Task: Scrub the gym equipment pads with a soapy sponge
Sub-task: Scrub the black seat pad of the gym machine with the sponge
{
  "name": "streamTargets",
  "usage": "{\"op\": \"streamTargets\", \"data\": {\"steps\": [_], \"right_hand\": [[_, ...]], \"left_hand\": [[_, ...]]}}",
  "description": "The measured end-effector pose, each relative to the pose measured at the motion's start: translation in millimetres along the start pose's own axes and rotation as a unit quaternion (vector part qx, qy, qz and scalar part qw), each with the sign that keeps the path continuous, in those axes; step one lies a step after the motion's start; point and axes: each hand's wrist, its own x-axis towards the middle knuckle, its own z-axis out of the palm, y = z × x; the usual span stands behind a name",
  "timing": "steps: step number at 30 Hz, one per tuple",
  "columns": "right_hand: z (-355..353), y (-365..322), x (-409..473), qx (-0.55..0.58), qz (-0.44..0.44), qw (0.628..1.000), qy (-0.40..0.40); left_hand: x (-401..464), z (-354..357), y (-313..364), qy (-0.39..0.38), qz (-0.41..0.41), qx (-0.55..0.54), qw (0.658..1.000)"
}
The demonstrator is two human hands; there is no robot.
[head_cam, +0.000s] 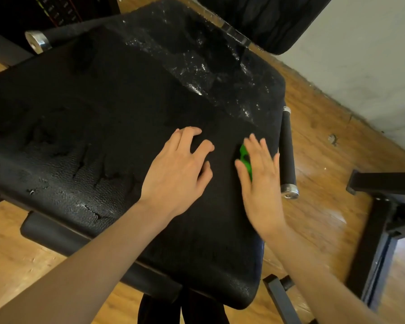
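A large black seat pad [103, 108] fills most of the view; its far part glistens with wet suds and its near left part is cracked. A green sponge [244, 155] lies on the pad near its right edge. My right hand [260, 181] presses flat on the sponge with straight fingers, hiding most of it. My left hand [178, 174] rests on the pad just left of the sponge, fingers spread and slightly bent, holding nothing.
A black handle bar with a chrome end cap [288, 153] runs along the pad's right edge. Another handle [36, 40] sticks out at the far left. A black backrest pad [267, 17] stands beyond. A black metal frame [381, 220] stands on the wooden floor at right.
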Motion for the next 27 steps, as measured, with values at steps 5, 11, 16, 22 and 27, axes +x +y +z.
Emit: {"op": "streamTargets", "data": {"steps": [5,11,16,22,27], "right_hand": [[-7,18,2,-0.016,-0.040,0.999,-0.030],[-4,6,-20,0.033,0.018,0.999,0.012],[-14,16,-29,0.062,-0.007,0.998,-0.013],[-6,16,-14,0.137,0.067,0.987,0.049],[-13,28,-11,0.127,0.008,0.992,0.017]], "left_hand": [[-1,0,1,-0.010,0.023,-0.007,1.000],[0,-1,1,-0.026,0.056,-0.006,0.998],[1,-2,1,-0.035,0.058,0.006,0.998],[3,-1,1,-0.040,0.057,0.007,0.998],[1,-1,1,-0.044,0.053,0.005,0.998]]}}
